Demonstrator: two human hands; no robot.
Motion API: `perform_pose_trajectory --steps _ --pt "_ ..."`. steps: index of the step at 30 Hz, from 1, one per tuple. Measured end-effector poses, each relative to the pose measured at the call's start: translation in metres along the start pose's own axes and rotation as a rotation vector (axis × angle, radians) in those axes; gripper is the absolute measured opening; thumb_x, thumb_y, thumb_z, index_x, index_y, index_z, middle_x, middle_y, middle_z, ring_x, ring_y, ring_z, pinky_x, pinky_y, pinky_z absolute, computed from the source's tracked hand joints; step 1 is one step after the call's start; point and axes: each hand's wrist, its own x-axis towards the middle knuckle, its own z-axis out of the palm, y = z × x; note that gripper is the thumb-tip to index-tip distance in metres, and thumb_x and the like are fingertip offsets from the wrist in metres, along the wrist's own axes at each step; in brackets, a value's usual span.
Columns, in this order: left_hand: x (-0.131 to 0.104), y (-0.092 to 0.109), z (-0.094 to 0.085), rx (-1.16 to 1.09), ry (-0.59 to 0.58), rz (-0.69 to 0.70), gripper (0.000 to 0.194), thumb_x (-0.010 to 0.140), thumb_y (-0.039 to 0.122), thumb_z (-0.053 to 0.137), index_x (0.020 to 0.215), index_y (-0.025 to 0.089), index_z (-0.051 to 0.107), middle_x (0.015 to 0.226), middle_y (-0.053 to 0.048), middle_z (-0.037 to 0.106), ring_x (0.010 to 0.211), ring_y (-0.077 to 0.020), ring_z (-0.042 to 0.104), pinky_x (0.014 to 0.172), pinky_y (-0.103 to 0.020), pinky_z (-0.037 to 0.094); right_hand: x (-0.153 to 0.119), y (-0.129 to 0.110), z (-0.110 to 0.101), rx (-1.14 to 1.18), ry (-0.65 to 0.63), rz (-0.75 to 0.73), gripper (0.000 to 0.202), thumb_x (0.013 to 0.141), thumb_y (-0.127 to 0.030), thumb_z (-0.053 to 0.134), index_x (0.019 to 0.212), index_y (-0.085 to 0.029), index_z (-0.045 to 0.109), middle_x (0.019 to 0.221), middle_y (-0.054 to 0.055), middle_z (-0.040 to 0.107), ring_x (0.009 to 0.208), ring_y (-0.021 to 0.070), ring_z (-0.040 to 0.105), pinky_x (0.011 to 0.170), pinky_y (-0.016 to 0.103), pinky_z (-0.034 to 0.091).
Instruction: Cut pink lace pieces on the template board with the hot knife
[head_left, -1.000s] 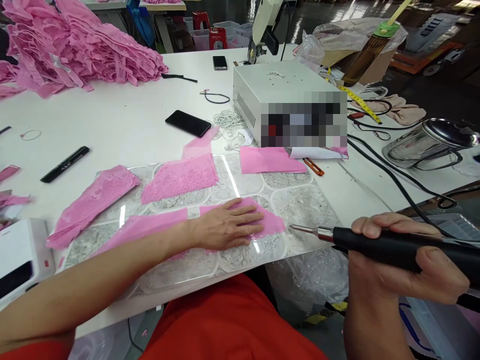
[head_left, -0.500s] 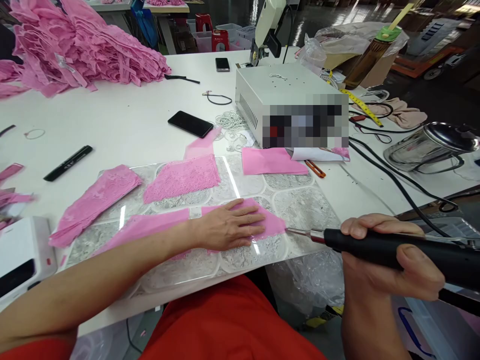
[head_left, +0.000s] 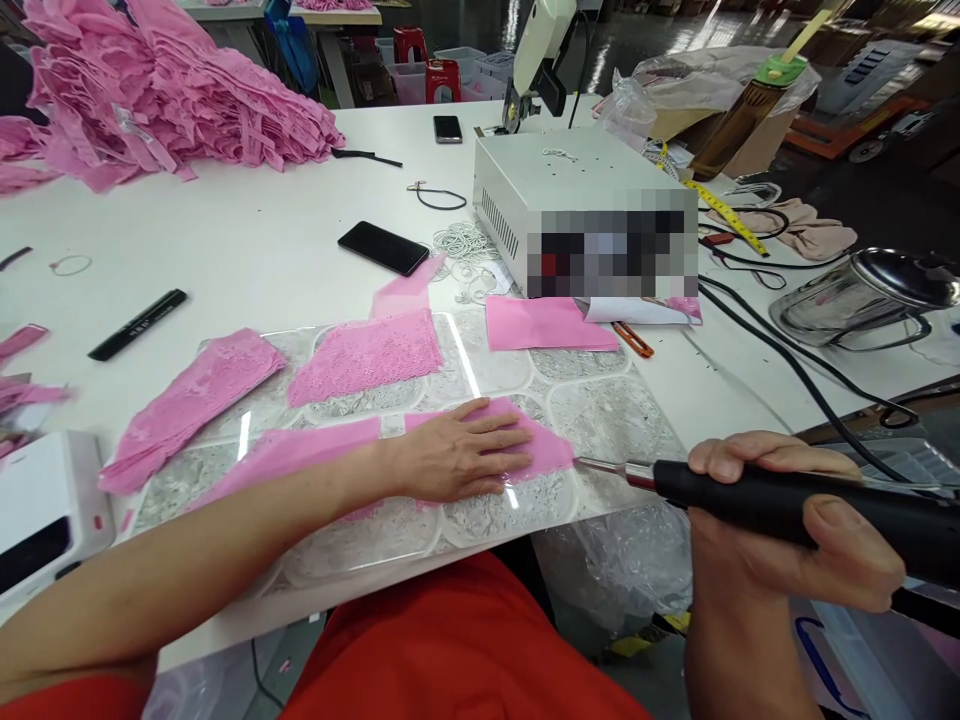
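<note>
My left hand [head_left: 457, 452] lies flat with its fingers spread on a pink fabric piece [head_left: 551, 450], holding it down against the clear-topped, stone-patterned mat [head_left: 615, 415]. My right hand [head_left: 795, 520] is wrapped round a black-handled handpiece [head_left: 735, 490] with a slim metal tip. That tip meets the right corner of the fabric piece, or sits right at it. Under my left forearm runs another pink piece [head_left: 300, 448], partly hidden. Farther back on the mat are a pink lace stack [head_left: 367, 355] and a folded pink lace stack [head_left: 195, 405].
A grey metal box [head_left: 570, 165] with a blurred front stands behind the mat. Black cables [head_left: 787, 365] run down the right side, near a lidded glass mug [head_left: 862, 295]. Phones [head_left: 382, 247], a black marker [head_left: 137, 325] and a pink garment heap [head_left: 180, 90] occupy the table.
My right hand and the rear of the handpiece have shifted slightly right and down. The tip stays at the fabric's corner, and my left hand keeps its place.
</note>
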Motion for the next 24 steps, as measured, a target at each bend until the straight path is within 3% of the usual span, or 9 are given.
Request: perform_pose_trajectory --steps 5,18,24 --pt "0.0 0.001 0.0 0.011 -0.018 0.005 0.047 0.112 0.043 0.034 0.148 0.02 0.053 0.16 -0.007 0.047 0.155 -0.0242 0.033 0.131 -0.048 0.012 0.003 0.004 0.002 0.137 0.023 -0.006 0.022 0.061 -0.031 0.051 0.07 -0.019 0.067 0.065 0.002 0.059 0.046 0.014 0.048 0.042 0.031 0.041" --pt "0.001 0.0 0.0 -0.017 -0.021 -0.002 0.045 0.111 0.042 0.038 0.148 0.022 0.054 0.159 -0.008 0.048 0.154 -0.0255 0.035 0.13 -0.051 0.014 0.007 0.001 0.005 0.134 -0.001 0.007 0.016 0.059 -0.029 0.055 0.064 -0.019 0.066 0.061 0.001 0.063 0.044 0.0133 0.051 0.041 0.03 0.044" --pt "0.003 0.002 -0.011 -0.084 -0.046 -0.021 0.046 0.11 0.043 0.039 0.15 0.023 0.052 0.163 -0.008 0.041 0.155 -0.0261 0.032 0.129 -0.051 0.019 0.011 0.0 0.007 0.105 0.077 0.022 0.02 0.054 -0.032 0.05 0.06 -0.02 0.065 0.056 0.001 0.057 0.042 0.0136 0.047 0.038 0.03 0.039"
